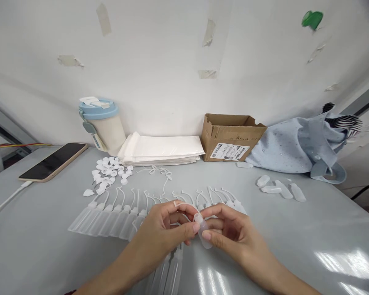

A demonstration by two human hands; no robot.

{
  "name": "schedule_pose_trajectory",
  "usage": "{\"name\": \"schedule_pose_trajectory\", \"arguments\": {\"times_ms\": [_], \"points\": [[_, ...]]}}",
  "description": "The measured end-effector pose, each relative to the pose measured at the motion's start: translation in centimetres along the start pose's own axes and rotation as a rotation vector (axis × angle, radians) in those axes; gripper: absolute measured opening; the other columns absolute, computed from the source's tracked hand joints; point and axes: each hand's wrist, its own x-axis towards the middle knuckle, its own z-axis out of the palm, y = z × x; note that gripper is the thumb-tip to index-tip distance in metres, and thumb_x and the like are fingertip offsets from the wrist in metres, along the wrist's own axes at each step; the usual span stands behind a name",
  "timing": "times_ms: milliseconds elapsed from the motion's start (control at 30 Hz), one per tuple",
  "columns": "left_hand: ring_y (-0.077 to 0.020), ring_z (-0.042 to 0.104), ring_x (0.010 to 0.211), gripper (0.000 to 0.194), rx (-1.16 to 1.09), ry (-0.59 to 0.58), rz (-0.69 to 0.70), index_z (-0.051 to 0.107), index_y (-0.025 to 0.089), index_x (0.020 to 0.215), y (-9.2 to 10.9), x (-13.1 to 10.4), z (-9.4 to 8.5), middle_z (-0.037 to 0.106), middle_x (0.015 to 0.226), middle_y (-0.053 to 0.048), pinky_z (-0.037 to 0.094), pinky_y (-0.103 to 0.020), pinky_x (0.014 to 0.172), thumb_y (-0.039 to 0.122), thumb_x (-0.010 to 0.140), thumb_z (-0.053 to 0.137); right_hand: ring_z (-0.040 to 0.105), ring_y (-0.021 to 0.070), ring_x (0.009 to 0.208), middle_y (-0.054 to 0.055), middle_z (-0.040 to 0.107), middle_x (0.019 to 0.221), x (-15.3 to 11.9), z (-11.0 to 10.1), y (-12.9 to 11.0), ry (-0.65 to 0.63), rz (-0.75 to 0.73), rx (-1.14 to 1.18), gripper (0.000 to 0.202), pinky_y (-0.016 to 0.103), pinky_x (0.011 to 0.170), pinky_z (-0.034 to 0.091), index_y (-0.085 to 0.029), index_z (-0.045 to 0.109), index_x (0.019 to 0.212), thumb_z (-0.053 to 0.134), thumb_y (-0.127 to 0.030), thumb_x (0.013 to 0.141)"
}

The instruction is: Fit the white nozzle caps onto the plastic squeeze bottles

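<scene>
Left hand and right hand are both pinching one bottle with a cord over the tabletop, the corded row looks done, and a few cordless spares plus loose caps seem left.

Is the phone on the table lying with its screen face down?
No, the phone lies with its dark screen facing up, a white cable plugged into its near end.

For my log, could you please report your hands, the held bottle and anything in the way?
Left hand and right hand on small bottle. White strand at its neck. Bottle row close behind hands.
</scene>
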Motion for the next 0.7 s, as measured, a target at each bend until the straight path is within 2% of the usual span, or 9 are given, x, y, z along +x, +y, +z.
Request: {"name": "schedule_pose_trajectory", "arguments": {"times_ms": [200,300,367,433,500,533,600,633,700], "points": [[-0.014,0.056,0.071,0.019,0.116,0.028,0.02,0.065,0.019,0.092,-0.01,0.16,-0.19,0.064,0.077,-0.001,0.048,-0.025,0.064,0.032,0.078,0.066,0.063,0.0098,0.072,-0.003,0.069,0.084,0.09,-0.06,0.46,0.072,-0.02,0.005,0.03,0.023,0.068,0.046,-0.025,0.062,0.106,0.072,-0.026,0.078],[-0.0154,0.06,0.074,0.019,0.237,0.059,0.053,0.066,0.02,0.092,0.08,-0.06,-0.18,0.064,0.08,-0.001,0.049,-0.026,0.066,0.035,0.081,0.063,0.062,0.011,0.07,-0.001,0.07,0.079,0.12,-0.24,0.52,0.08,-0.017,-0.026,0.027,0.024,0.067,0.046,-0.023,0.065,0.105,0.072,-0.028,0.079],[-0.0167,0.063,0.076,0.021,0.354,0.136,0.105,0.064,0.021,0.096,0.03,-0.26,-0.15,0.066,0.086,-0.001,0.052,-0.027,0.065,0.036,0.082,0.061,0.062,0.0124,0.07,0.001,0.072,0.077,0.2,-0.39,0.41,0.094,-0.003,-0.033,0.025,0.025,0.067,0.046,-0.021,0.066,0.102,0.072,-0.03,0.079],[-0.0195,0.064,0.08,0.027,0.566,0.356,0.282,0.059,0.022,0.108,-0.19,-0.39,-0.14,0.066,0.097,-0.004,0.054,-0.031,0.066,0.035,0.083,0.06,0.065,0.0143,0.073,0.001,0.073,0.075,0.29,-0.52,0.22,0.124,0.016,-0.028,0.025,0.026,0.069,0.047,-0.02,0.065,0.099,0.072,-0.032,0.078],[-0.0237,0.062,0.092,0.038,0.86,0.605,0.658,0.051,0.023,0.119,-0.44,-0.44,-0.17,0.063,0.107,-0.007,0.054,-0.038,0.074,0.025,0.083,0.062,0.067,0.0161,0.075,0.002,0.073,0.074,0.34,-0.59,0.04,0.143,0.033,-0.022,0.025,0.027,0.072,0.049,-0.019,0.064,0.097,0.073,-0.033,0.078],[-0.0253,0.059,0.099,0.043,0.993,0.67,0.869,0.048,0.021,0.122,-0.54,-0.45,-0.2,0.061,0.109,-0.009,0.053,-0.041,0.08,0.018,0.081,0.063,0.068,0.0164,0.075,0.002,0.074,0.074,0.34,-0.6,-0.02,0.147,0.034,-0.019,0.025,0.028,0.073,0.049,-0.019,0.064,0.097,0.073,-0.033,0.078],[-0.0261,0.054,0.105,0.045,1.151,0.598,1.147,0.048,0.016,0.121,-0.62,-0.43,-0.21,0.059,0.108,-0.011,0.049,-0.042,0.087,0.007,0.079,0.064,0.068,0.0158,0.071,0.001,0.074,0.073,0.3,-0.56,-0.1,0.15,0.024,-0.015,0.025,0.028,0.071,0.05,-0.019,0.063,0.095,0.073,-0.033,0.077],[-0.0253,0.054,0.104,0.042,1.176,0.515,1.179,0.049,0.013,0.119,-0.63,-0.41,-0.2,0.059,0.104,-0.011,0.049,-0.042,0.087,0.005,0.08,0.063,0.068,0.0155,0.07,0.001,0.074,0.073,0.26,-0.52,-0.13,0.15,0.016,-0.016,0.024,0.027,0.07,0.05,-0.019,0.063,0.095,0.073,-0.033,0.077],[-0.0244,0.052,0.1,0.033,1.174,0.374,1.106,0.052,0.009,0.115,-0.68,-0.36,-0.12,0.058,0.102,-0.012,0.05,-0.041,0.085,0.009,0.083,0.06,0.069,0.0164,0.072,0.001,0.073,0.073,0.17,-0.42,-0.17,0.148,0.002,-0.015,0.024,0.028,0.071,0.05,-0.02,0.063,0.095,0.073,-0.033,0.077]]}}
